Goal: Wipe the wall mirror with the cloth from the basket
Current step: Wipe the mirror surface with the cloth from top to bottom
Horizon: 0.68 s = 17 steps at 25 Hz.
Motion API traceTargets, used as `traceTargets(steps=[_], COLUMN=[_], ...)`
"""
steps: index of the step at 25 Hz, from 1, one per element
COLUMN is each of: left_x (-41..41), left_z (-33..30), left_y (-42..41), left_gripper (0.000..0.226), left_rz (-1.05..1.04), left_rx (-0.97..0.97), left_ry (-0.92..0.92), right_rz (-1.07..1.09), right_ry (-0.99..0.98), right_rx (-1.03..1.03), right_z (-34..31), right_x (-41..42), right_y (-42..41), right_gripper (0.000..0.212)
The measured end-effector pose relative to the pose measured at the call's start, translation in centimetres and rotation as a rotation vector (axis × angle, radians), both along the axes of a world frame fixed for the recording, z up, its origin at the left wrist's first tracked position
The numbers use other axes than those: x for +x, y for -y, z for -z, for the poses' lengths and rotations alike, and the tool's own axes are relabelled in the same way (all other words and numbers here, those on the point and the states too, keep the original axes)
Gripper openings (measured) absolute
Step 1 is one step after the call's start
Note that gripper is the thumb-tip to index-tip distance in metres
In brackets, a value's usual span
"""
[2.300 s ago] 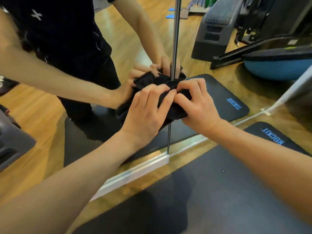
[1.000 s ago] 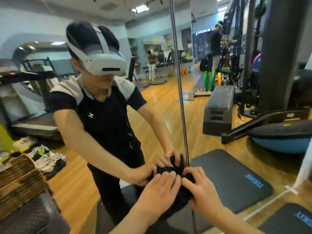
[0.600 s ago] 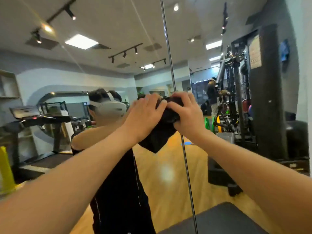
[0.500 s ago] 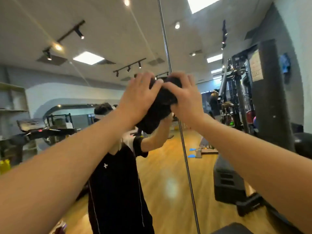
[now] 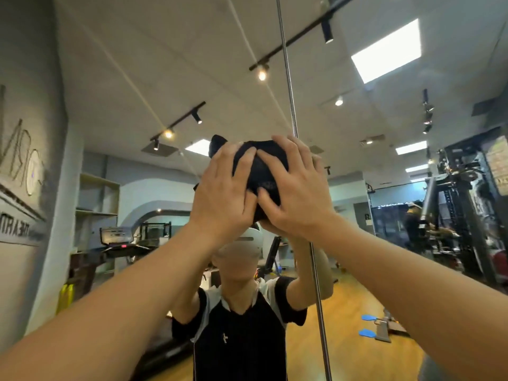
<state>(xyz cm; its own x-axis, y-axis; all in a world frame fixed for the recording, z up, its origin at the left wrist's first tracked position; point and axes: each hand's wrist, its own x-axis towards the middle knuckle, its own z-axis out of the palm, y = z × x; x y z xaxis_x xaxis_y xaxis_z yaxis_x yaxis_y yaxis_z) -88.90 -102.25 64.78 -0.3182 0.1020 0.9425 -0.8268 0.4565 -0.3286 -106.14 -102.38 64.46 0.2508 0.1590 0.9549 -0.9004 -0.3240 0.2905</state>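
Dark cloth (image 5: pixel 261 171), judged soft, light and easily bunched, sits pressed high on the wall mirror (image 5: pixel 137 78) beneath left hand (image 5: pixel 222 193) and right hand (image 5: pixel 297 193), both grips spread flat over it.

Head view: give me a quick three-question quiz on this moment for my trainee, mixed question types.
1. True or false: only one hand presses the dark cloth against the mirror.
2. Multiple choice: relative to the vertical metal seam strip, the cloth sits A) far to its right, B) mostly left of it and reaching it, C) well below it near the floor.
3. Fill in: the left hand and right hand lie flat on the cloth with fingers pointing ____.

Key: 1 false, both hands press it; 2 B; 3 upward.
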Motion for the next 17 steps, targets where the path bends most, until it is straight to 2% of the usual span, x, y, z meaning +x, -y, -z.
traceTargets(steps=[4,7,12,17], left_x=[0.1,0.2,-0.2,-1.6], left_z=[0.1,0.1,-0.9,-8.8], left_y=[0.5,0.8,1.0,1.7], left_gripper=[0.064,0.068,0.075,0.064], left_rz=[-0.039,-0.131,-0.020,-0.004], left_rx=[0.002,-0.061,-0.119,-0.089], left_ry=[0.028,0.067,0.135,0.182], right_rz=[-0.051,0.002,0.004,0.081], right_ry=[0.078,0.151,0.286,0.241], right_rx=[-0.119,-0.182,-0.239,-0.237], right_z=[0.1,0.0,-0.9,-7.6], right_x=[0.5,1.8,3.2,0.9], right_y=[1.3,1.4,1.2,1.9], right_gripper=[0.053,0.048,0.044,0.042])
